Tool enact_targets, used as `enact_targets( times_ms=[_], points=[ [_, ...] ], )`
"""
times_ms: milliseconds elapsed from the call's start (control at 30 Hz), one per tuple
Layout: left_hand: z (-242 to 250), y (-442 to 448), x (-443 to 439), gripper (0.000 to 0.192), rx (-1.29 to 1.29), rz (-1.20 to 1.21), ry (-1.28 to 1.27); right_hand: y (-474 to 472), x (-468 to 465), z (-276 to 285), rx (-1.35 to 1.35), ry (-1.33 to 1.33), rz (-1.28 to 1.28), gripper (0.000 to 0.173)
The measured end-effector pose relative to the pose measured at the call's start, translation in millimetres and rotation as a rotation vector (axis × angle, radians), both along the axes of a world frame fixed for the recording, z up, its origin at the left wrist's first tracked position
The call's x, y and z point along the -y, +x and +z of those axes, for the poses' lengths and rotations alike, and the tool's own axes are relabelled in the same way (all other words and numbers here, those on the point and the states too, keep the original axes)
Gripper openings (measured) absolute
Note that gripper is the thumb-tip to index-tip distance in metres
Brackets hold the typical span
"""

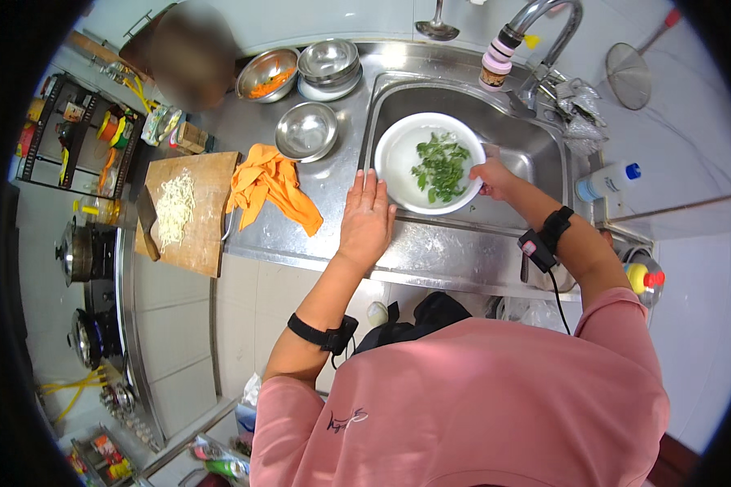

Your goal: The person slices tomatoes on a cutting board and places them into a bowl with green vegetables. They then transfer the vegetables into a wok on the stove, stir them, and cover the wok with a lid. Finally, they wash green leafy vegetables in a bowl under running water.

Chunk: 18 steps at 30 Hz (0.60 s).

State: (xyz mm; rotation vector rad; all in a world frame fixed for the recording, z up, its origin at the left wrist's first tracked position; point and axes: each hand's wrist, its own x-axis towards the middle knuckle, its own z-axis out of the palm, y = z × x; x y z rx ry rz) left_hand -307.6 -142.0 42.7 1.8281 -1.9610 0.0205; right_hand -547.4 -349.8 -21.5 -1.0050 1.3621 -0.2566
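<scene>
A white basin (396, 182) holding green leaves (441, 167) in what looks like water is over the left part of the steel sink (524, 146). The fingers of my right hand (494, 178) grip its right rim. My left hand (367, 216) is stretched flat, palm down, at the left rim by the sink edge. Its fingers lie nearly side by side and hold nothing; whether they touch the basin is hard to tell.
A faucet (560, 42) with a pink filter arches over the sink. Left of it are an empty steel bowl (306, 132), stacked bowls (329, 61), a bowl of orange shreds (253, 67), an orange cloth (268, 189) and a cutting board (201, 255) with pale shreds and a knife (147, 213).
</scene>
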Motion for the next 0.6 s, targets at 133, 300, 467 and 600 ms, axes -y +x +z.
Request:
enact_targets(
  times_ms=[133,300,467,600],
  points=[
    [11,30,-29,0.050,0.048,-0.058,0.034,30,-44,22,0.049,0.041,0.024,0.018],
    [10,60,-63,0.054,0.076,-0.117,0.078,71,-102,17,0.164,0.082,0.050,0.017],
    [1,83,-84,0.052,0.130,-0.132,0.247,112,-136,14,0.055,0.115,0.134,0.019],
    [-12,89,-83,0.053,0.113,-0.129,0.290,137,-144,10,0.105,0.074,0.122,0.021]
  ],
)
